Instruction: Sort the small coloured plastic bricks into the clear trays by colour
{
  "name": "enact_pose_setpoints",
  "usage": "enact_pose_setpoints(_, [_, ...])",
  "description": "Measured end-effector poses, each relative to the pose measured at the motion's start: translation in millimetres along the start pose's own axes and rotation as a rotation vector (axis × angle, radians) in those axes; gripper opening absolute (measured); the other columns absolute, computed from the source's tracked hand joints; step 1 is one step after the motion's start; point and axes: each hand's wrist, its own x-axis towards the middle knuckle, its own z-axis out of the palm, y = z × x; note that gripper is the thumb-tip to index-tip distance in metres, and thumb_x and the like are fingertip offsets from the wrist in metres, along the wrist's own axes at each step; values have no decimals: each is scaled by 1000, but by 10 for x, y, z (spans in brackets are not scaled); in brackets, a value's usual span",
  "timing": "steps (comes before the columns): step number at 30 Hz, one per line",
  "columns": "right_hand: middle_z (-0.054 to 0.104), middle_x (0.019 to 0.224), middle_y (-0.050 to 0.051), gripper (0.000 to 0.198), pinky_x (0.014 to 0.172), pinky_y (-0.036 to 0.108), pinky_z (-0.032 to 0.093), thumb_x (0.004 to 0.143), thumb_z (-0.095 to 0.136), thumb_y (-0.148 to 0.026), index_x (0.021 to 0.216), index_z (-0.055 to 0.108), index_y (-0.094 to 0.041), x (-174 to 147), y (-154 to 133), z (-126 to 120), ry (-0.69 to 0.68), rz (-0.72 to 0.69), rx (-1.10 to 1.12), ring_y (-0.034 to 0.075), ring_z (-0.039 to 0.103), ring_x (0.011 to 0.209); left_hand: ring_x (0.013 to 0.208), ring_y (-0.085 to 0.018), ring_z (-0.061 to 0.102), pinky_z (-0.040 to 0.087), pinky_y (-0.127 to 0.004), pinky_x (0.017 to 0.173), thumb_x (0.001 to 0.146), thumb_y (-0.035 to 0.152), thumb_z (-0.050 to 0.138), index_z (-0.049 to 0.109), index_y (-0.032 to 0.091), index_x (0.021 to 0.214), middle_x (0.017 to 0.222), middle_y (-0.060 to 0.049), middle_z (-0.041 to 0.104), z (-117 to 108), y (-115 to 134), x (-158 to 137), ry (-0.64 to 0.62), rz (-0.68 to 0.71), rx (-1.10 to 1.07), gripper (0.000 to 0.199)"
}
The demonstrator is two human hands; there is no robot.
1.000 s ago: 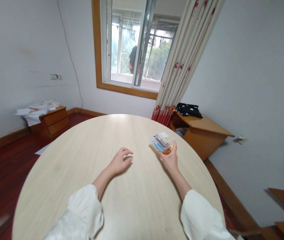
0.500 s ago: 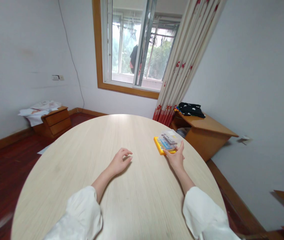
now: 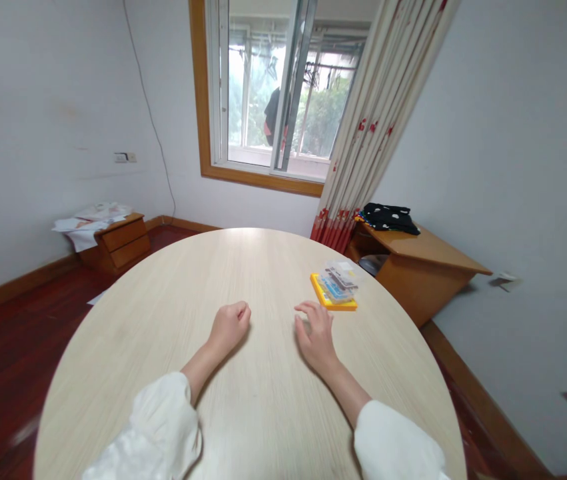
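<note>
On the right part of the round table (image 3: 163, 333) lies a flat yellow-edged box (image 3: 346, 307), with a clear plastic case (image 3: 342, 275) on top. Brown and blue printed shapes show through the case. My right hand (image 3: 317, 339) is just left of and nearer than the box, its fingers curved and apart, holding nothing. To the left, my left hand (image 3: 230, 325) rests near the middle of the table, curled into a fist with nothing visible in it.
A wooden desk (image 3: 428, 250) with folded dark cloth (image 3: 390, 218) stands beyond the table's right edge. Back left is a small drawer cabinet (image 3: 126, 243) bearing papers. A window and a patterned curtain (image 3: 363, 140) are behind the table.
My right hand has let go of the case and box and moved left. My left hand has closed from loosely curved fingers into a fist. The view has shifted slightly.
</note>
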Motion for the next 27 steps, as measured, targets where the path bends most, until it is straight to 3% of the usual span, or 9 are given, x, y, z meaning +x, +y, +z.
enact_pose_setpoints(4, [45,133,15,42,103,45,24,88,38,-31,126,46,-16,-13,-125,61,-226,-107,-122,25,35,127,57,-14,45,35,-28,59,79,21,36,41,19,54,55,-1,47,-122,110,-165,-18,146,209,26])
enact_pose_setpoints(6, [31,145,14,52,107,48,18,88,40,-38,135,37,-17,-16,-121,59,-313,-121,-179,26,22,135,77,-19,55,41,-34,77,83,27,38,55,16,71,75,-8,60,-168,144,-246,-63,195,279,24])
enact_pose_setpoints(7, [25,148,13,57,108,49,15,87,41,-42,138,33,-18,-19,-115,56,-359,-124,-198,27,16,137,93,-23,55,37,-40,90,83,33,41,59,14,87,94,-12,63,-181,150,-284,-100,224,306,26])
enact_pose_setpoints(9, [14,152,11,65,109,51,12,86,40,-50,142,26,-21,-26,-104,53,-456,-123,-219,28,8,139,122,-30,41,21,-49,105,82,50,44,49,12,120,129,-18,49,-185,138,-351,-179,228,379,54])
enact_pose_setpoints(12, [9,152,12,70,109,51,10,86,35,-57,144,20,-20,-30,-99,64,-584,-100,-226,28,4,139,136,-32,18,7,-54,108,80,65,35,30,11,138,146,-19,27,-151,82,-420,-311,198,472,80])
enact_pose_setpoints(18, [12,150,14,78,111,49,8,87,25,-61,144,15,-9,-23,-82,125,-664,-84,-229,27,8,139,138,-30,14,4,-52,110,81,69,24,25,5,141,146,-22,21,-91,19,-447,-453,162,537,88])
enact_pose_setpoints(27, [21,148,12,73,112,49,11,88,27,-56,142,23,-8,32,-138,93,-729,-43,-222,26,17,138,137,-30,20,6,-51,111,80,70,24,29,8,140,145,-20,26,-62,12,-436,-456,157,545,86])
